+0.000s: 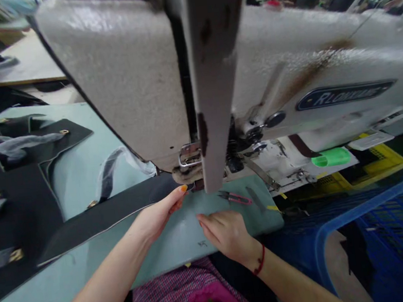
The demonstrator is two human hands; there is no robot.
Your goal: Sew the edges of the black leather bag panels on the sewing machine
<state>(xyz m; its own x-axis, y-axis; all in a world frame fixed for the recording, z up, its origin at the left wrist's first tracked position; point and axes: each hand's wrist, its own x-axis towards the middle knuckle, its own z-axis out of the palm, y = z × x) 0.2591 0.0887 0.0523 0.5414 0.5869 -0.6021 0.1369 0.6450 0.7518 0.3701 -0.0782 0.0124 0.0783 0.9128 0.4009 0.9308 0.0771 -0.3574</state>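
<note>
A long black leather-like strip (109, 211) lies across the pale green table top (169, 248), its right end under the head of a sewing machine (130, 81). My left hand (164, 207) is closed on the near edge of that strip, thumb on top, just left of the needle area. Metal guards hide the needle itself. Lower right, my right hand (226, 229) is curled over the table near its front edge, apart from the strip. Whatever its fingers may pinch is hidden. Pink-handled thread snips (234, 197) lie just beyond it.
More black pieces (21, 212) with gold-coloured rings and plastic-wrapped straps lie at the left. A blue plastic basket (323, 244) stands at the lower right, and a yellow crate (389, 157) sits behind it. A green holder (330, 157) rests on the machine bed.
</note>
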